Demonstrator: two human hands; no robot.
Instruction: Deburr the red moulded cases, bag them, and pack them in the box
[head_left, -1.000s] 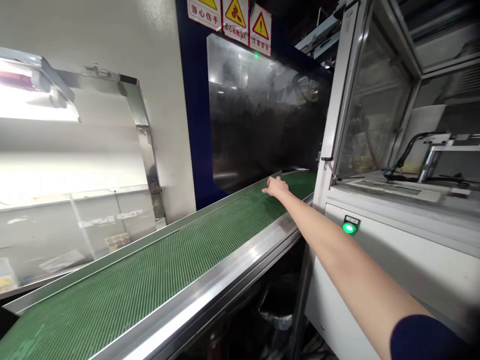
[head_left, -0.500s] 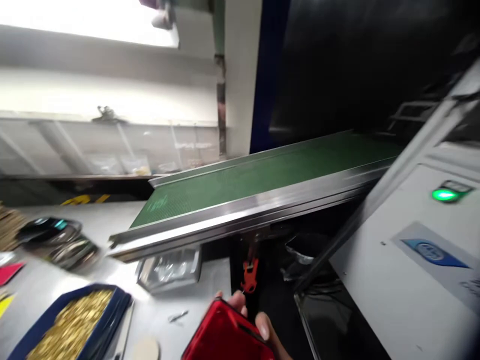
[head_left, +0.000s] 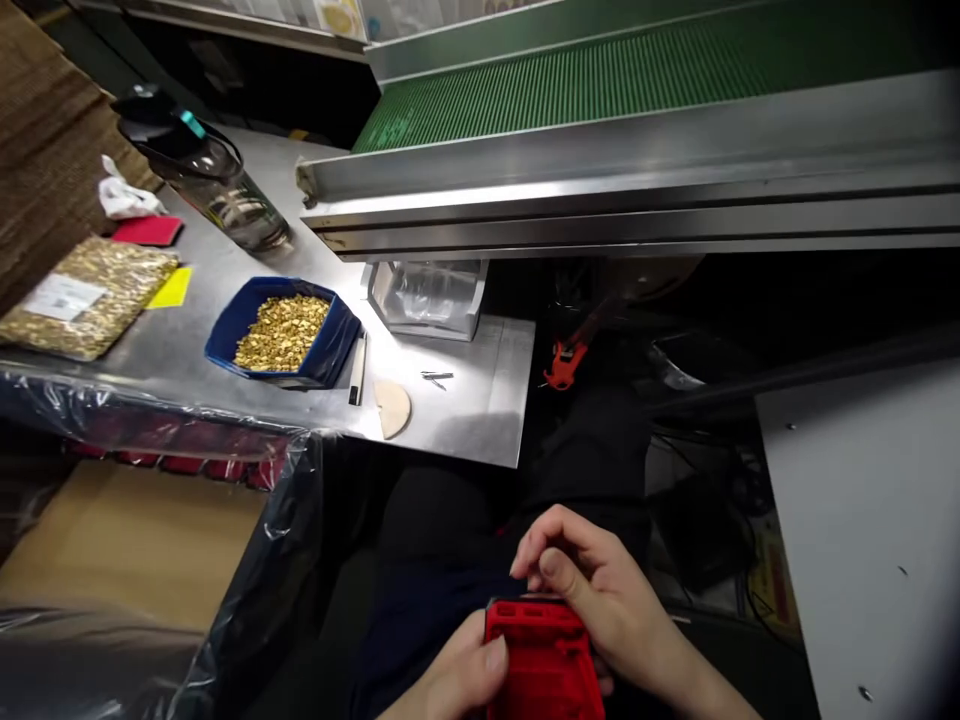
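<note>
A red plastic case [head_left: 544, 660] with an open, moulded inside and a dark outer edge is low in the middle of the head view. My left hand [head_left: 461, 675] grips it, thumb over its left rim; its underside is hidden. At the case's far right corner, my right hand [head_left: 600, 590] has loosely curled fingers, thumb and forefinger apart, nothing visible between them. Whether its hidden fingers press on the case is unclear.
A metal table [head_left: 487, 420] bears a blue bin [head_left: 217, 340] of brass-coloured pieces, a bottle [head_left: 217, 185], a cutter knife [head_left: 358, 370] and a grey tray [head_left: 427, 325]. A green conveyor [head_left: 540, 90] crosses above. A plastic-lined box [head_left: 150, 520] stands left.
My view has swung down and the conveyor sits higher in it. Both hands now show clearly around the red case. The right thumb has come off the case's edge.
</note>
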